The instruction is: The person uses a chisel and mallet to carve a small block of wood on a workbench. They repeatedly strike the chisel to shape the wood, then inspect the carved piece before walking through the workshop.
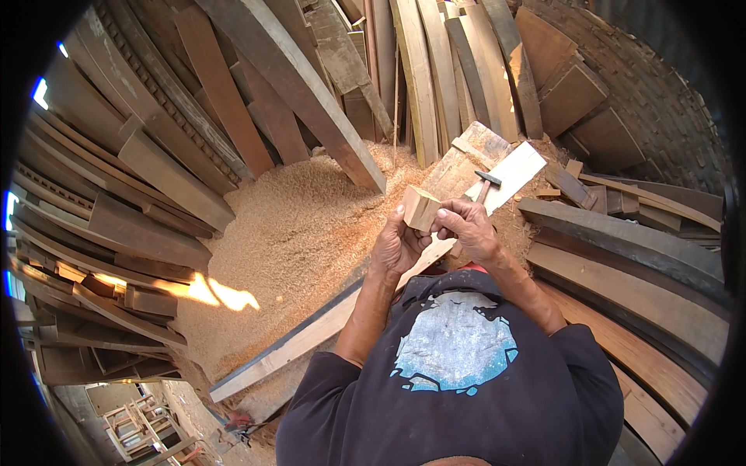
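A small pale wooden block (420, 210) is held up in front of my chest. My left hand (398, 247) grips it from the left, with the thumb along its side and fingers curled beneath. At the block's right edge, my right hand (471, 230) is closed, thumb and forefinger pinched against it. Just beyond my right hand a hammer (487, 180) with a dark head and wooden handle rests on a pale board (514, 172). Beside that board lies a worn wooden plank (460, 172).
Sawdust (287, 233) covers the ground ahead and to the left. A long beam (291, 343) runs diagonally beside my left arm. Planks (225, 85) lean all around, and thick timbers (629, 279) are stacked on the right. A wooden frame (140, 427) stands at the lower left.
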Motion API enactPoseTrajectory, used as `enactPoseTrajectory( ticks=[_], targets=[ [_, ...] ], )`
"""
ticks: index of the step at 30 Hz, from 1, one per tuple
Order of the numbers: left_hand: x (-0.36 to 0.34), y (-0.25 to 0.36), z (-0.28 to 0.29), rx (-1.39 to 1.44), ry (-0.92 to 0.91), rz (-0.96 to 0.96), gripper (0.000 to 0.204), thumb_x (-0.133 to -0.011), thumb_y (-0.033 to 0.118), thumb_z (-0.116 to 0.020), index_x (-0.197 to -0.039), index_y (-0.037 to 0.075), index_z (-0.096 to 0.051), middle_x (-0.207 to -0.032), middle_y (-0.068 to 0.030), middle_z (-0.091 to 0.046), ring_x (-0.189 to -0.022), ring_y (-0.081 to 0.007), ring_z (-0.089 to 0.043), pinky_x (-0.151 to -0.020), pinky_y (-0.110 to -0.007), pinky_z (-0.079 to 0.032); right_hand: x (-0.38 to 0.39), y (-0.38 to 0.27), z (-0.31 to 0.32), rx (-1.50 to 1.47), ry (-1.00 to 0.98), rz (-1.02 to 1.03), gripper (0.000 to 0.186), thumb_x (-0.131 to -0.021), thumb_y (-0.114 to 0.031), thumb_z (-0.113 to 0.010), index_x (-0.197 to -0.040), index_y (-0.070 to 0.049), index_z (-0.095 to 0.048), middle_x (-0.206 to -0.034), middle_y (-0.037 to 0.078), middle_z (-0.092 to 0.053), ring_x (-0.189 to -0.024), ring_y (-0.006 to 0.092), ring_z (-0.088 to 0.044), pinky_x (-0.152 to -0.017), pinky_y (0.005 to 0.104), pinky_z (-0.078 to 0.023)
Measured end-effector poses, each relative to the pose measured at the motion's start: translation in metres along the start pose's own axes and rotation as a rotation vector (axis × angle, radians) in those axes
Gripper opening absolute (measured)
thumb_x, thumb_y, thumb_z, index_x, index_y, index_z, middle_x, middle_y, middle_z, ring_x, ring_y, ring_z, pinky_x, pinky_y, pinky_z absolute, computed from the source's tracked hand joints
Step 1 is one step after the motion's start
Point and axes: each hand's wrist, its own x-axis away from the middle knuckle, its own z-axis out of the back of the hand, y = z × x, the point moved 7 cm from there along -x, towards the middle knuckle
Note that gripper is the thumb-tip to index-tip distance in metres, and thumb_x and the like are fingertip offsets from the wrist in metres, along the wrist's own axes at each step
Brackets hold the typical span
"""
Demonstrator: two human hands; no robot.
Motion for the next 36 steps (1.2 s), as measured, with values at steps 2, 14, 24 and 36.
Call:
enactPoseTrajectory(
  ticks=[2, 14, 24, 36],
  targets=[
    [0.001, 0.001, -0.001, -0.02, 0.027, -0.01, 0.049, -0.105, 0.039, -0.049, -0.135, 0.0, -0.05, -0.119, -0.0167, -0.065, -0.099, -0.0237, -0.069, -0.085, -0.036, -0.06, 0.0, 0.0, 0.0, 0.025, -0.007, 0.01, 0.027, -0.101, -0.022, -0.062, -0.112, 0.002, -0.068, -0.085, 0.003, -0.069, -0.073, 0.0063, -0.062, -0.069, 0.0219, -0.052],
    [0.013, 0.036, -0.03, -0.289, -0.148, -0.185, 0.057, -0.096, 0.034, -0.066, -0.138, 0.002, -0.044, -0.123, -0.0126, -0.063, -0.109, -0.0218, -0.066, -0.089, -0.041, -0.059, 0.001, 0.0, -0.004, -0.024, -0.02, 0.025, 0.036, -0.104, -0.026, -0.057, -0.122, 0.004, -0.065, -0.09, 0.002, -0.067, -0.076, 0.0049, -0.058, -0.07, 0.0217, -0.05],
    [0.053, 0.048, 0.008, -0.19, 0.068, -0.394, 0.05, -0.097, 0.025, -0.066, -0.137, 0.005, -0.045, -0.122, -0.012, -0.062, -0.108, -0.0224, -0.066, -0.089, -0.041, -0.06, -0.035, 0.067, 0.079, 0.931, 0.124, -0.034, 0.04, -0.098, -0.028, -0.057, -0.112, 0.008, -0.067, -0.099, 0.023, -0.07, -0.095, 0.031, -0.069, -0.084, 0.0403, -0.054],
    [0.165, 0.027, 0.037, -0.418, 0.661, -0.998, 0.055, -0.087, 0.007, -0.076, -0.136, 0.003, -0.05, -0.123, -0.0087, -0.063, -0.113, -0.0163, -0.06, -0.103, -0.034, -0.047, -0.088, 0.132, 0.062, 1.485, -0.611, -0.165, 0.04, -0.092, -0.031, -0.061, -0.113, 0.002, -0.069, -0.105, 0.03, -0.069, -0.105, 0.0436, -0.066, -0.092, 0.0484, -0.052]
  ],
)
